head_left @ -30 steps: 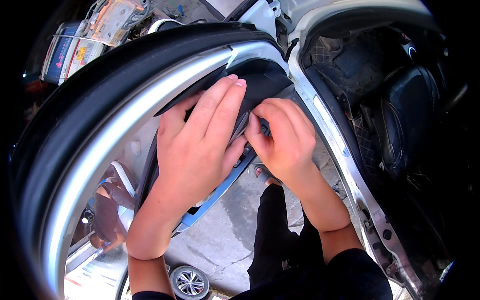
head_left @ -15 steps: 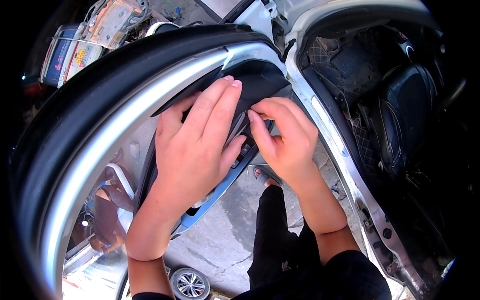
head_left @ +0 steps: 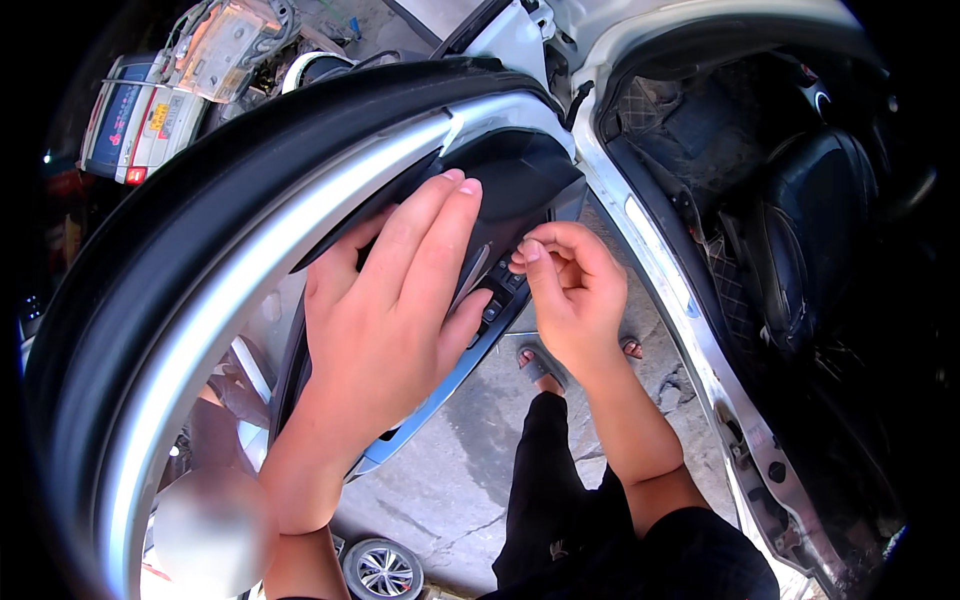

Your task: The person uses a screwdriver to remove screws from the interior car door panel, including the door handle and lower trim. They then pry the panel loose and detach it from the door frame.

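My left hand [head_left: 395, 270] lies against the black door trim panel [head_left: 515, 170] of an open car door, its fingers stretched out along the top and its thumb beside the window switches [head_left: 496, 304]. To its right, my right hand [head_left: 580, 290] is closed in a pinch with curled fingers, just off the panel near the switches. Whatever sits between those fingertips, if anything, is hidden. A slim grey door handle [head_left: 474, 268] shows between the two hands. Light blue trim [head_left: 425, 410] runs along the panel's lower edge.
The silver window frame [head_left: 215, 275] with its black seal arches over the left. At the right are the white door sill [head_left: 665, 270] and a black car seat [head_left: 815, 225]. A wheel [head_left: 383, 570] lies on the concrete floor. Another person [head_left: 215, 520] shows through the window opening.
My right hand has drawn back from the panel, slightly down and to the right. My left hand stays nearly in place. The other person has come closer beyond the window frame.
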The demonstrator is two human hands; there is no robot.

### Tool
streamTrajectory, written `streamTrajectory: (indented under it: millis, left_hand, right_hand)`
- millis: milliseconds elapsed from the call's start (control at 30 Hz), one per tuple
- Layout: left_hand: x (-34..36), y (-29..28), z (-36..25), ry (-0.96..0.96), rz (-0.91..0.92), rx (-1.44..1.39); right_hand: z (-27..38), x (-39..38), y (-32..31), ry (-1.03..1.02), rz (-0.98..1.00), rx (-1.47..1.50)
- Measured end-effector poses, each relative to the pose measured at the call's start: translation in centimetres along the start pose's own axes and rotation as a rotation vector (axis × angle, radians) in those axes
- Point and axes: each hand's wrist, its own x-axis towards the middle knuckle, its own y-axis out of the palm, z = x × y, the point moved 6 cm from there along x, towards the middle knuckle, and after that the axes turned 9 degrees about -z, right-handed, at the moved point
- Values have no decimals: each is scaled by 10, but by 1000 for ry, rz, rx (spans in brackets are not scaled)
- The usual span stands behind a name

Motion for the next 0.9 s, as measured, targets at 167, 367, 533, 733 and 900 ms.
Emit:
streamTrajectory:
  millis: [167, 367, 533, 733, 900]
  left_hand:
    - [-1, 0, 3, 38, -38, 26]
    - [-5, -2, -2, 39, -49, 15]
    - [-6, -4, -18, 129, -121, 1]
    - [-45, -26, -6, 142, -391, 54]
    - [-218, -58, 7, -157, -345, 328]
  right_hand:
    - [-6, -1, 12, -117, 9, 64]
    - [-1, 27, 20, -379, -58, -235]
    - [-3, 22, 5, -378, -127, -214]
    - [-31, -107, -86, -377, -60, -631]
    - [-162, -288, -336, 31, 59, -702]
